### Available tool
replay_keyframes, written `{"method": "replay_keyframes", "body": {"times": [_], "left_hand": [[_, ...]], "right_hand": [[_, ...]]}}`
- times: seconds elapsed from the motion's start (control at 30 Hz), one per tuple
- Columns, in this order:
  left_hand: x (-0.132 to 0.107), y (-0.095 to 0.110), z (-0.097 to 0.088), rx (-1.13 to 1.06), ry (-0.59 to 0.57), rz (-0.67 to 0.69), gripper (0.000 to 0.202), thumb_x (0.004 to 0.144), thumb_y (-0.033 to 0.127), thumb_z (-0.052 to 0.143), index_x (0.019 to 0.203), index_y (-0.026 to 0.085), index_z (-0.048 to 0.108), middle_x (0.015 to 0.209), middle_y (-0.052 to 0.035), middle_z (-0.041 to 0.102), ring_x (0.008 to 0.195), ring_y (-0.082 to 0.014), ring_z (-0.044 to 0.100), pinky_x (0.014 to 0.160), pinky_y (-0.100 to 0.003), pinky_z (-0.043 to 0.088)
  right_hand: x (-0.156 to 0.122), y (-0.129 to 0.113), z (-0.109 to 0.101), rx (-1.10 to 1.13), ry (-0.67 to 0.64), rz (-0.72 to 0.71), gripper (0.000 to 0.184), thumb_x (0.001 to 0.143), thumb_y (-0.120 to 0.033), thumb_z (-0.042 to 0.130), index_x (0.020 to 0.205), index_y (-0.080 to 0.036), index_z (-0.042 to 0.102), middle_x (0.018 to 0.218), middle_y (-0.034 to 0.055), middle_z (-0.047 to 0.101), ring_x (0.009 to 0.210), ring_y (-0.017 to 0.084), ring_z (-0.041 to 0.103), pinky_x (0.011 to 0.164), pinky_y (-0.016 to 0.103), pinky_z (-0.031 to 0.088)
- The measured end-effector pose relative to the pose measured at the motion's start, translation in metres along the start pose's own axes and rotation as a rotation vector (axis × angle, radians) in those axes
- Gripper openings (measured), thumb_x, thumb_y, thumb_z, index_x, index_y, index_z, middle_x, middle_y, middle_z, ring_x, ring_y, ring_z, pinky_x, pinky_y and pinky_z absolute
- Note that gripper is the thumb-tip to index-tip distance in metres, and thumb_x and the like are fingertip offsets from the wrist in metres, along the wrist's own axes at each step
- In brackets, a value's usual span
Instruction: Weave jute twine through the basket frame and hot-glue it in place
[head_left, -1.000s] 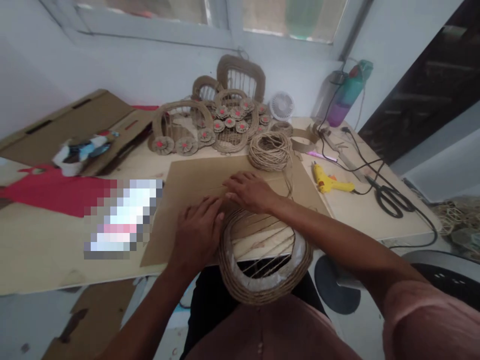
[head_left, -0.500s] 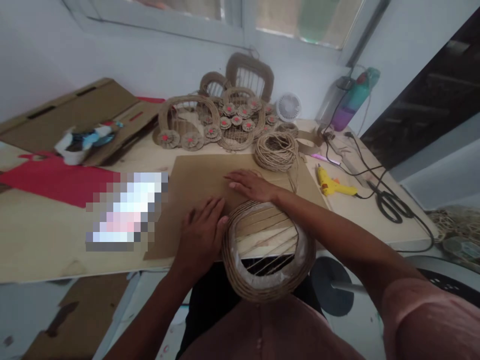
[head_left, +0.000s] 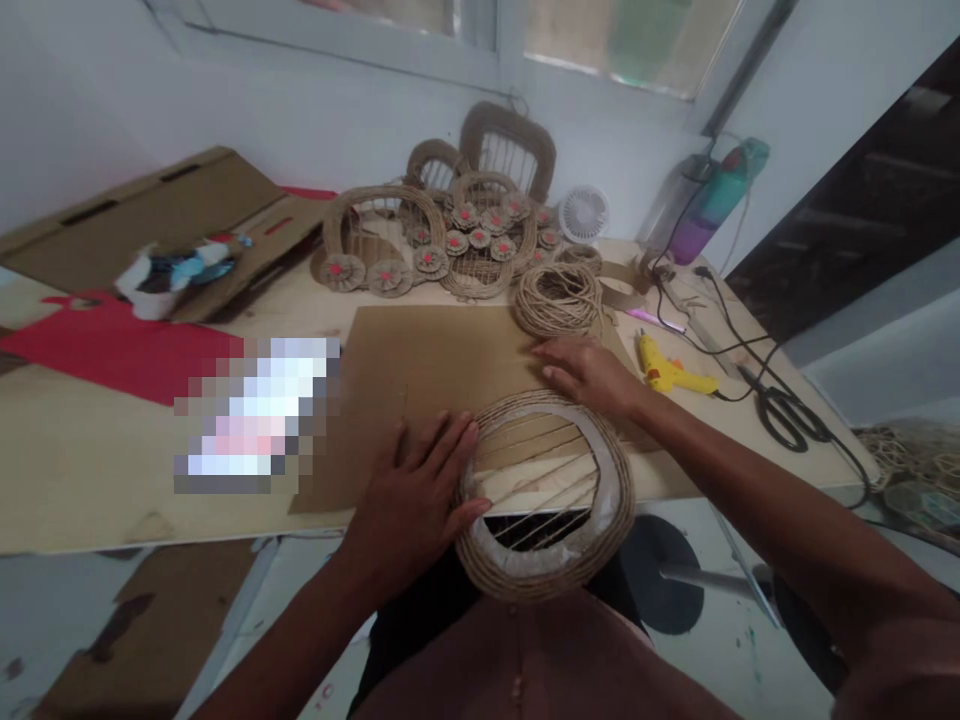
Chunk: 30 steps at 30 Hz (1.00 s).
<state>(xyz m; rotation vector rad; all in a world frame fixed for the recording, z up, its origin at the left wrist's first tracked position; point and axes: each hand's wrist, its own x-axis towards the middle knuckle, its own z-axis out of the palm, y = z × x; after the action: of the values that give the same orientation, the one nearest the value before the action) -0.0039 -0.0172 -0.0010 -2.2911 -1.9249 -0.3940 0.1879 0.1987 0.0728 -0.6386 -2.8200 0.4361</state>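
Observation:
A round frame wrapped in jute cord (head_left: pixel 547 562), with thin strings crossing its opening, hangs over the table's front edge on a sheet of brown cardboard (head_left: pixel 435 360). My left hand (head_left: pixel 411 500) grips the frame's left rim, thumb on the ring, fingers spread on the cardboard. My right hand (head_left: pixel 589 372) lies flat and open on the cardboard just beyond the frame's far right rim, close to a coil of jute cord (head_left: pixel 559 298).
A yellow glue gun (head_left: pixel 667 372) with its black cable and black scissors (head_left: pixel 787 415) lie at the right. Finished jute baskets with red-centred rosettes (head_left: pixel 450 245), a small white fan (head_left: pixel 583 212) and a bottle (head_left: pixel 709 200) stand at the back. Red paper (head_left: pixel 120 350) lies at the left.
My right hand slid right across the cardboard, from above the frame's top toward the cord coil. My left hand shifted onto the frame's left rim.

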Motion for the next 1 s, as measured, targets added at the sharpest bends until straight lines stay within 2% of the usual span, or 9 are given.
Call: {"method": "replay_keyframes", "body": {"times": [0.2,0.37,0.47,0.57,0.67,1.0], "left_hand": [[0.015,0.001,-0.006,-0.019,0.021,-0.024,0.067,0.097,0.052,0.025,0.148,0.011,0.034,0.148,-0.016,0.046,0.14,-0.0316,0.039,0.113,-0.055,0.028],[0.035,0.002,0.004,-0.017,-0.01,0.023,0.068,0.096,0.054,0.025,0.148,0.011,0.035,0.147,-0.0171,0.047,0.139,-0.031,0.04,0.114,-0.056,0.026],[0.038,-0.001,0.01,-0.004,-0.042,0.042,0.07,0.097,0.055,0.022,0.147,0.01,0.036,0.148,-0.0171,0.046,0.139,-0.0309,0.041,0.113,-0.058,0.027],[0.036,-0.003,0.011,0.0,-0.05,0.045,0.07,0.097,0.056,0.022,0.148,0.01,0.035,0.148,-0.0167,0.045,0.139,-0.0314,0.041,0.113,-0.059,0.027],[0.035,-0.003,0.009,-0.001,-0.052,0.046,0.069,0.097,0.055,0.022,0.148,0.01,0.034,0.148,-0.0167,0.044,0.138,-0.0317,0.041,0.113,-0.06,0.026],[0.035,-0.002,0.009,-0.039,-0.054,0.03,0.068,0.096,0.055,0.027,0.149,0.012,0.033,0.148,-0.0164,0.045,0.138,-0.0324,0.042,0.113,-0.06,0.026]], "right_hand": [[-0.038,0.004,-0.008,-0.099,-0.025,-0.046,0.028,0.096,-0.021,0.049,0.119,-0.016,0.065,0.122,0.011,0.067,0.116,0.022,0.058,0.099,0.043,0.041],[-0.051,0.017,-0.011,-0.154,-0.093,-0.069,0.026,0.096,-0.023,0.051,0.117,-0.015,0.065,0.116,0.0116,0.069,0.11,0.024,0.06,0.098,0.044,0.036],[-0.053,0.023,-0.012,-0.19,-0.095,-0.092,0.026,0.094,-0.03,0.056,0.114,-0.016,0.066,0.109,0.0119,0.069,0.104,0.025,0.059,0.097,0.044,0.033],[-0.052,0.026,-0.014,-0.227,-0.088,-0.125,0.02,0.094,-0.031,0.055,0.098,-0.018,0.07,0.095,0.0082,0.068,0.094,0.023,0.059,0.095,0.042,0.031],[-0.049,0.027,-0.013,-0.261,-0.064,-0.126,0.023,0.096,-0.028,0.052,0.084,-0.018,0.069,0.083,0.0057,0.066,0.086,0.021,0.057,0.092,0.039,0.03],[-0.04,0.03,-0.003,-0.355,-0.02,-0.021,0.017,0.089,-0.023,0.055,0.078,-0.018,0.066,0.077,0.0048,0.065,0.08,0.019,0.056,0.092,0.037,0.028]]}}
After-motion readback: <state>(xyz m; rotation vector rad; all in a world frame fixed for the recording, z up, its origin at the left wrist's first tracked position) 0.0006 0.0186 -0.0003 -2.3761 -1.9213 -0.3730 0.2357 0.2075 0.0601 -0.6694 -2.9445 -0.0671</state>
